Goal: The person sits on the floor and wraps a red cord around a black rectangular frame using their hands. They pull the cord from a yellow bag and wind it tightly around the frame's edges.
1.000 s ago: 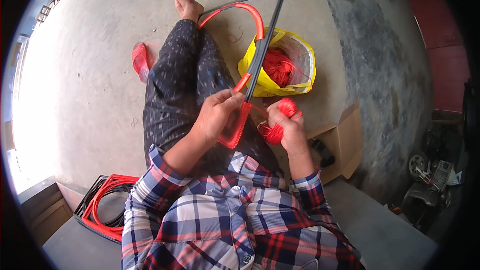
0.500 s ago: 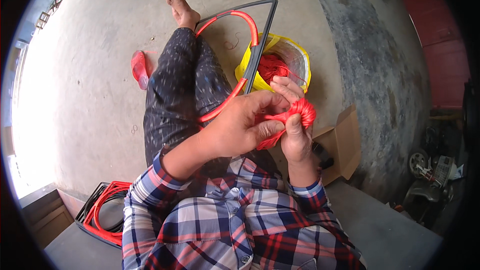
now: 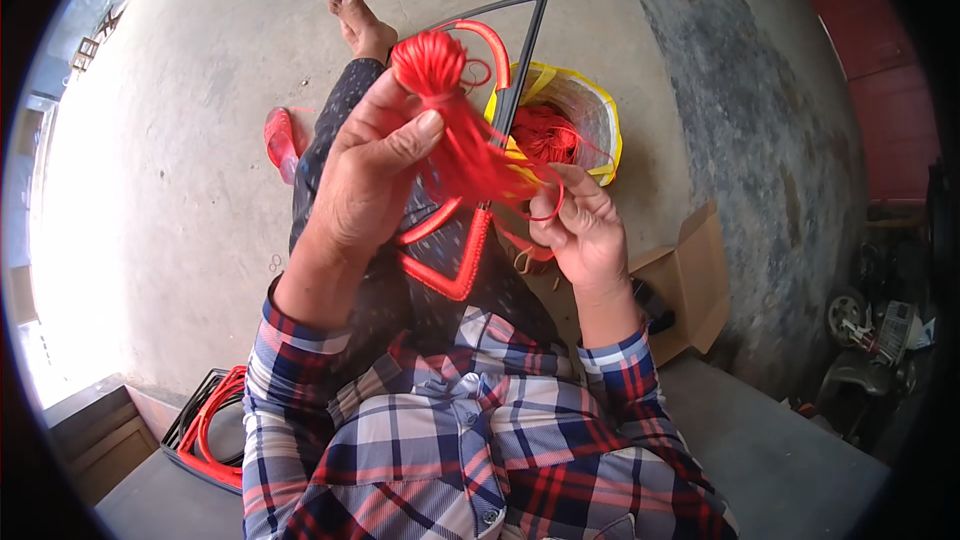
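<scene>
A hank of red cord (image 3: 462, 145), gathered into a rounded looped head at its upper end, hangs in front of my lap. My left hand (image 3: 362, 165) is closed around it just below that head, thumb on top. At the loose end my right hand (image 3: 588, 230) pinches strands between thumb and fingers, and one thin loop stands out there. Behind the hank, a black frame (image 3: 534, 45), partly wrapped in red, leans across my legs. Its lower corner shows red wrapping, while its middle is hidden by the hank.
A yellow-rimmed bag (image 3: 615, 125) holds more red cord (image 3: 546, 132). An open cardboard box (image 3: 703, 285) is at my right, and a red slipper (image 3: 281, 145) lies on the floor at left. Red and black frames (image 3: 207, 430) rest on the grey bench (image 3: 765, 455).
The hank has moved up and left with my left hand, its head now pointing away from me. My right hand has shifted from the head to the loose strands, which are spread out.
</scene>
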A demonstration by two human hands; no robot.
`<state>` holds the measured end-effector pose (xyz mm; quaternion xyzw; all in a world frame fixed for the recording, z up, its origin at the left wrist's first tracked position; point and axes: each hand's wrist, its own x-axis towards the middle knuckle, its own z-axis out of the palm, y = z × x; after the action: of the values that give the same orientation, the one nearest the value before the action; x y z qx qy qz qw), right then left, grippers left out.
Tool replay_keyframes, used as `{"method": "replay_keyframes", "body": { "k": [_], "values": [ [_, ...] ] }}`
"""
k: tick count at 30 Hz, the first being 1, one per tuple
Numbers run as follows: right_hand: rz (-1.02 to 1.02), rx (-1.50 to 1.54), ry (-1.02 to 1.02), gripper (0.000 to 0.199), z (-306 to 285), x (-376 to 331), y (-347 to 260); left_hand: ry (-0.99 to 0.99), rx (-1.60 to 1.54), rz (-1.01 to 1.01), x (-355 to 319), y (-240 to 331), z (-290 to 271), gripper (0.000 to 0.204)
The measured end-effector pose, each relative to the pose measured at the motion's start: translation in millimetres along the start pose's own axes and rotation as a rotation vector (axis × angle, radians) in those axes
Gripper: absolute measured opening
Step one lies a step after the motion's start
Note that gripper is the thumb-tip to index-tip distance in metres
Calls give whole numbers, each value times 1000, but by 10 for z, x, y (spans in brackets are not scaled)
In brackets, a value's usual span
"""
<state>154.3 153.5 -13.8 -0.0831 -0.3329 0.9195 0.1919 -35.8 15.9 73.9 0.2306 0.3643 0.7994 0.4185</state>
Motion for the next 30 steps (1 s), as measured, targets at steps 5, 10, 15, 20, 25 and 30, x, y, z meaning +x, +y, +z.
{"method": "replay_keyframes", "body": {
  "k": [5, 10, 15, 20, 25, 30],
  "values": [
    [46, -447, 177, 15, -23, 101, 72, -170, 1003, 76, -123, 57, -426, 31],
    [-53, -868, 262, 14, 32, 116, 283, -317, 1667, 310, -216, -68, -448, 31],
    [-134, -1396, 85, 27, 66, 137, 299, -334, 1809, 334, -280, -272, -411, 26],
    [-172, -1541, -6, 34, 115, 196, 288, -242, 1923, 321, -326, -443, -370, 22],
    [-156, -1535, -34, 35, 128, 188, 279, -250, 1952, 341, -417, -507, -236, 19],
    [-148, -1568, -89, 35, 122, 208, 265, -82, 1789, 245, -444, -694, -316, 22]
  ]
}}
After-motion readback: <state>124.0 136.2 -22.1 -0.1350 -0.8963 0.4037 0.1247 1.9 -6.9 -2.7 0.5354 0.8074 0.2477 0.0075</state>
